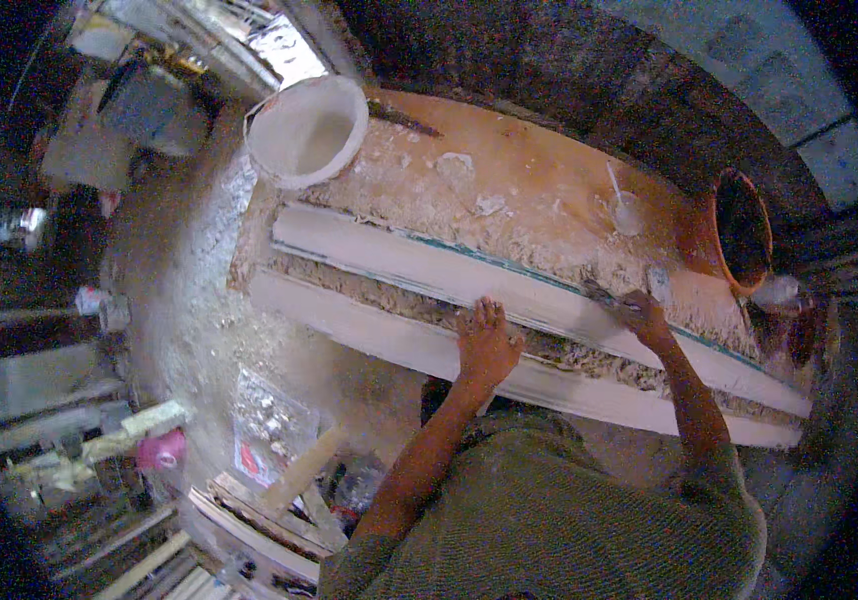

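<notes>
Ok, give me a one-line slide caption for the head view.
Left hand rests flat on long white plaster mouldings while right hand works them with a small tool, white bucket nearby.

Plaster-crusted orange workbench [539, 165] under two long white mouldings [399, 262], white bucket [306, 130], clear cup [628, 212].

floor [179, 300]: dusty, debris-strewn | wall [749, 70]: dark blocks | light: dim
</notes>
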Tool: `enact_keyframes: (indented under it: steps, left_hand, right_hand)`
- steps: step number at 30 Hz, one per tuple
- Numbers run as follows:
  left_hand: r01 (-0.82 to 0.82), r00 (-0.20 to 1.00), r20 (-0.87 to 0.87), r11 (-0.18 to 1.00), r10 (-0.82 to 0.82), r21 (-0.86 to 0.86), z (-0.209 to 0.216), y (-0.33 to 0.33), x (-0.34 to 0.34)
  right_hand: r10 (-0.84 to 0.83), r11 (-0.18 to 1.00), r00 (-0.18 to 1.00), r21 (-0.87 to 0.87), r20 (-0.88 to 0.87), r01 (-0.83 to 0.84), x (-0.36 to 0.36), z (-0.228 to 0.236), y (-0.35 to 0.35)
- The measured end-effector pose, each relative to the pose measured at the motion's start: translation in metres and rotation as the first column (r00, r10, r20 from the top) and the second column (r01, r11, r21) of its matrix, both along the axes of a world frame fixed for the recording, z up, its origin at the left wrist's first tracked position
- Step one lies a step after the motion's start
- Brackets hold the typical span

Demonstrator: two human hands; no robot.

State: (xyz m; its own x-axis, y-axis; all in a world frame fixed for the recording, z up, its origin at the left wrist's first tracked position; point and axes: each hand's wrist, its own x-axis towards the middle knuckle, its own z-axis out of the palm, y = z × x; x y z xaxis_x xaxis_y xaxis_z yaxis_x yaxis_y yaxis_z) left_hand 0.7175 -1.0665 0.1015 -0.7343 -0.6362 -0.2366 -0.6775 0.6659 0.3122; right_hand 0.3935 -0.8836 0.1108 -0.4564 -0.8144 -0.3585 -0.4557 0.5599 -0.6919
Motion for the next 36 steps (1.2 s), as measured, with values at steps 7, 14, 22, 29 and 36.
enact_keyframes:
  steps: [7, 14, 22, 29, 36]
  left_hand:
    - [0.155, 0.977, -0.183, 0.951, -0.108, 0.268, 0.009, -0.068, 0.065]
    - [0.036, 0.996, -0.079, 0.999, -0.033, 0.032, -0.001, -0.158, 0.157]
    - [-0.137, 0.988, -0.083, 0.987, 0.13, -0.081, -0.035, -0.212, 0.172]
    - [-0.106, 0.989, 0.101, 0.993, 0.111, -0.047, -0.026, -0.226, 0.159]
    - [-0.041, 0.984, 0.172, 0.996, 0.054, -0.076, -0.014, -0.23, 0.161]
  right_hand:
    - [0.102, 0.99, 0.936, -0.057, -0.336, -0.128, 0.196, -0.064, -0.263]
    - [0.245, 0.95, 0.873, -0.074, -0.421, -0.303, 0.24, -0.015, -0.309]
    - [0.559, 0.809, 0.531, 0.277, -0.637, -0.519, 0.182, 0.025, -0.226]
    - [0.512, 0.785, 0.601, 0.051, -0.614, -0.617, 0.235, 0.007, -0.336]
    - [0.65, 0.717, 0.533, 0.204, -0.542, -0.666, 0.205, 0.043, -0.317]
